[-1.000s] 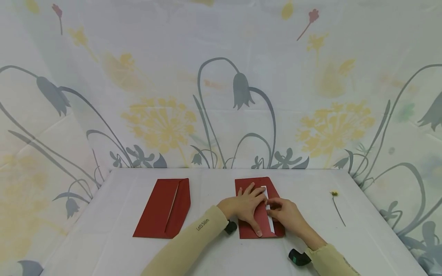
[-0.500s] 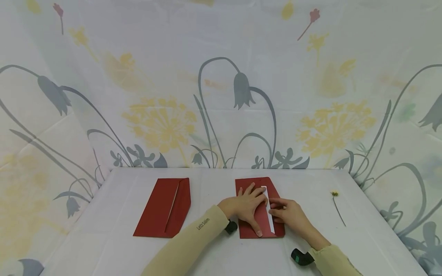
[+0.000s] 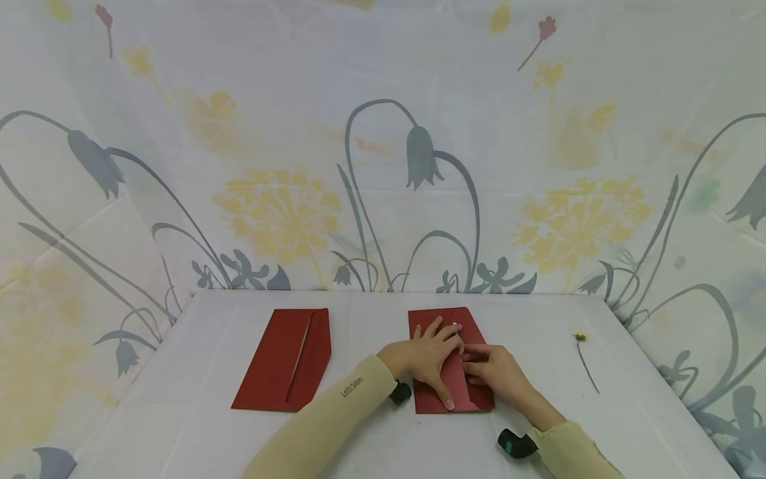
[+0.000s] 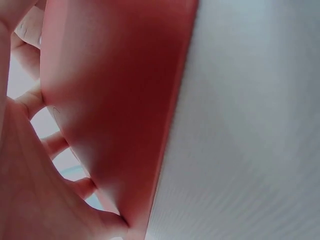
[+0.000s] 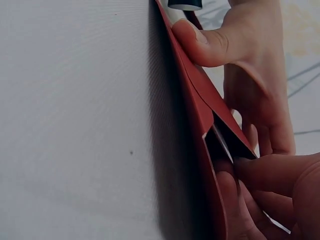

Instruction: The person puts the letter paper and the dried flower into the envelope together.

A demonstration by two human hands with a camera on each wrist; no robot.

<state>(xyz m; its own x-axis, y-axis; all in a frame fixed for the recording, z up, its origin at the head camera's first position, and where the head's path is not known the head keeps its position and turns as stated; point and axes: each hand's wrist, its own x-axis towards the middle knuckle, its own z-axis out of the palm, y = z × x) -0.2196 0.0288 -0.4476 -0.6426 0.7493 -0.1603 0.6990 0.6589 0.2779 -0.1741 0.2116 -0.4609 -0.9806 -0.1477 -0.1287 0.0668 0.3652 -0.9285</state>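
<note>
A red envelope (image 3: 456, 389) lies on the table with its flap folded out to the right. My left hand (image 3: 426, 359) rests on its front with fingers spread, pressing it down; in the left wrist view the fingertips touch the red paper (image 4: 130, 100). At the envelope's mouth, my right hand (image 3: 493, 372) has its fingers partly inside. The right wrist view shows thumb and fingers pinching the thin edge of a white card (image 5: 222, 141) there. Most of that card is hidden in the envelope; only a small white corner shows near the top.
A second red envelope (image 3: 269, 369) lies to the left with its flap out. At the right is a yellow flower (image 3: 579, 337) on a thin stem. Black wrist devices (image 3: 516, 444) sit by both wrists. A floral cloth (image 3: 383, 219) hangs behind the white table (image 3: 365, 432).
The white strip of card along the mouth has slid left into the envelope. My right hand drew back slightly to the right, then moved left again. The left hand stayed put.
</note>
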